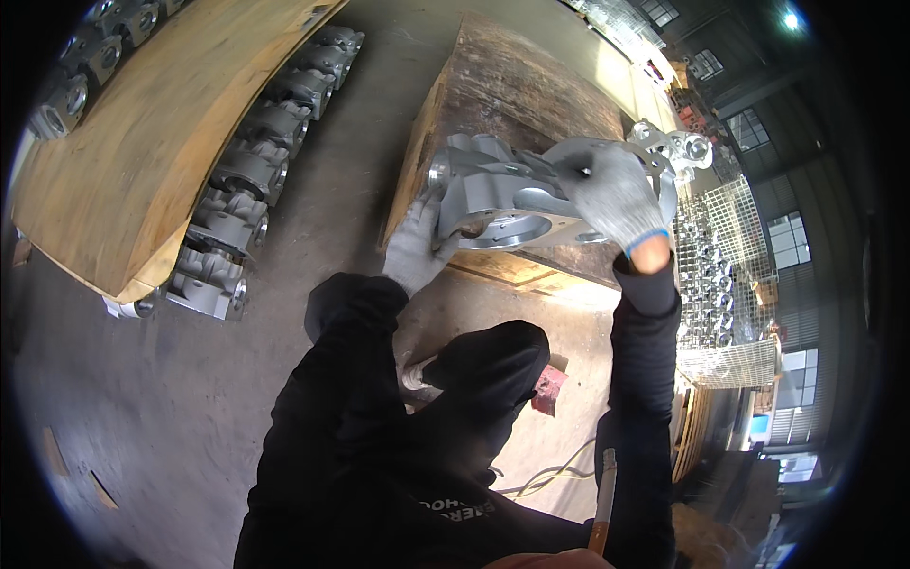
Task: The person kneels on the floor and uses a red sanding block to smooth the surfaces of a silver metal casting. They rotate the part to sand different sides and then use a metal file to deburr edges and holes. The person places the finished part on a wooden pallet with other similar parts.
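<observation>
I hold a large grey metal casting (502,194) with round flanges in front of me, above the near edge of a wooden pallet stack (512,85). My left hand (417,248), in a grey knit glove, grips the casting from below at its left end. From above, my right hand (614,194), also gloved, holds its top right part. Both forearms wear black sleeves. The casting's underside is partly hidden by my hands.
A row of similar grey castings (251,171) lies on the concrete floor under a plywood sheet (142,142) at left. Wire mesh crates (725,275) of metal parts stand at right. A red block (548,389) and a cable (550,474) lie by my feet.
</observation>
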The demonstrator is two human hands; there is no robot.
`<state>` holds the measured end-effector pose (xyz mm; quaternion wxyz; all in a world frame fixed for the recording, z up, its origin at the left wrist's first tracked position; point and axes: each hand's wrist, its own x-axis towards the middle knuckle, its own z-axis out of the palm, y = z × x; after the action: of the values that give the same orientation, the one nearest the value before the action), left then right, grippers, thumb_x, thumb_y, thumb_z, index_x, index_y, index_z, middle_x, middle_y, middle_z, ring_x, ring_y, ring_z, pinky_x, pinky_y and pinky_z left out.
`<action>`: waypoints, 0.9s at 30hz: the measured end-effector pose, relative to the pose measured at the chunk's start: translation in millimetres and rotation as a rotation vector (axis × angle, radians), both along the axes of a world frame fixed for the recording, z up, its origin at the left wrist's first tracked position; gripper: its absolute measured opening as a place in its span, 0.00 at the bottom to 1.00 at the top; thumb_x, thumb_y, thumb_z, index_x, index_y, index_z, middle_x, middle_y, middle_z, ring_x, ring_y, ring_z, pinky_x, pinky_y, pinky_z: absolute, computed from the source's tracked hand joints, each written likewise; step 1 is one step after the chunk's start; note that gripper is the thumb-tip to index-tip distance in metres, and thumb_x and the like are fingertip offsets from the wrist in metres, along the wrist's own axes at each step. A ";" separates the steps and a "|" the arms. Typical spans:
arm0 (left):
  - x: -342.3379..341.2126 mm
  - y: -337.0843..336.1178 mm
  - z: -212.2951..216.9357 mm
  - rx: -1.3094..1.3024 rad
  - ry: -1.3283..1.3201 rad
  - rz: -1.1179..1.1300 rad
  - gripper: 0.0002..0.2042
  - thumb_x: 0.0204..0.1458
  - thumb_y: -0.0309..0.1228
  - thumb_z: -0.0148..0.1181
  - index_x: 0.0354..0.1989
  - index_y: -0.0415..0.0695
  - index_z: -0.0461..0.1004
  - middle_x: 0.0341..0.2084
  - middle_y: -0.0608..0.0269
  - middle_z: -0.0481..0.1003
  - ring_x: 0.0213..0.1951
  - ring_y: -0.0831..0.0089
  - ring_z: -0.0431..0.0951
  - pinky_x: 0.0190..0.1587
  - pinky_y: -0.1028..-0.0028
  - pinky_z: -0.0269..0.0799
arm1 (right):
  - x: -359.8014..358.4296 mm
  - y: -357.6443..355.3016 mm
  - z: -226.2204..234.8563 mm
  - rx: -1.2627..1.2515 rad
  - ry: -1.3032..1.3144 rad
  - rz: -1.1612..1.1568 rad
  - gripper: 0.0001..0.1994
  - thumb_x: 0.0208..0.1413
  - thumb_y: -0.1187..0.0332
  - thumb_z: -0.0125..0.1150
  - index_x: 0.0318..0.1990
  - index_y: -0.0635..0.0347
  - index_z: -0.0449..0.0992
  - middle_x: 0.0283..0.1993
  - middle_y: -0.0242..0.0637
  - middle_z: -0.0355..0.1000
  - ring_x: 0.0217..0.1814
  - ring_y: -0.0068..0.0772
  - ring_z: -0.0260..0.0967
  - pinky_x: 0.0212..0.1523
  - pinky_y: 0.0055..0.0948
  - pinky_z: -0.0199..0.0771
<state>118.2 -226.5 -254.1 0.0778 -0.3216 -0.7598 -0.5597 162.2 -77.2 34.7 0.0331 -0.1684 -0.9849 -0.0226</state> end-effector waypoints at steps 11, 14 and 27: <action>2.2 -0.3 3.6 0.038 0.057 0.054 0.41 0.54 0.34 0.71 0.75 0.42 0.57 0.69 0.43 0.66 0.64 0.41 0.74 0.63 0.55 0.76 | 22.6 12.2 -21.1 -0.074 0.127 0.069 0.11 0.59 0.63 0.63 0.42 0.53 0.88 0.37 0.49 0.83 0.43 0.50 0.84 0.50 0.43 0.82; 1.1 0.1 3.7 0.033 0.031 0.038 0.41 0.54 0.34 0.71 0.75 0.42 0.57 0.68 0.42 0.67 0.63 0.41 0.74 0.62 0.55 0.76 | 15.6 12.0 -11.0 0.009 0.095 0.235 0.11 0.55 0.64 0.65 0.43 0.49 0.88 0.41 0.46 0.83 0.44 0.51 0.83 0.51 0.46 0.82; -2.8 4.4 -5.5 -0.005 0.155 0.086 0.40 0.54 0.35 0.70 0.74 0.38 0.58 0.64 0.40 0.69 0.55 0.42 0.79 0.53 0.55 0.81 | -30.0 -20.8 -35.5 -0.199 0.203 0.125 0.17 0.58 0.59 0.57 0.36 0.64 0.86 0.37 0.60 0.80 0.47 0.62 0.80 0.55 0.51 0.80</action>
<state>115.3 -222.1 -259.7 0.1595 -0.3312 -0.7658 -0.5276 132.2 -98.0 -0.8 0.1171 -0.1106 -0.9824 0.0941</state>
